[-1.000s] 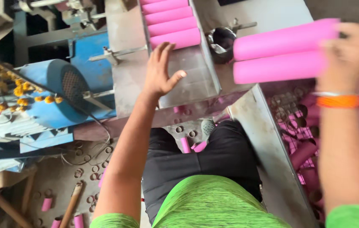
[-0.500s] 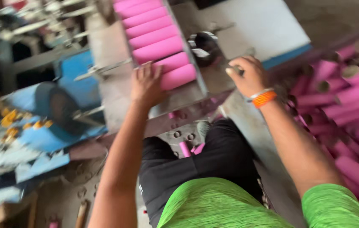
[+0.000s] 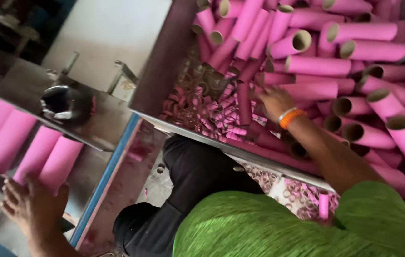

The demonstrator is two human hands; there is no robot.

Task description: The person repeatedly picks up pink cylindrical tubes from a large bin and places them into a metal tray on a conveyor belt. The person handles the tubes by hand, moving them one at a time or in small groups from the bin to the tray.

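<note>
I see the right hand (image 3: 275,101) reaching into the bin (image 3: 164,62), fingers curled onto the heaped pink tubes (image 3: 316,65) (grip unclear); left hand (image 3: 31,205) spread flat, touching the tray's pink tubes (image 3: 45,154).

Pink tubes (image 3: 316,65), orange wristband (image 3: 292,118)

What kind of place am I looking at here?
Probably a small workshop that makes or cuts cardboard tubes. A metal bin holds a heap of pink tubes, thin cut-off rings lie in it, and more tubes sit in a row on a metal machine tray.
</note>
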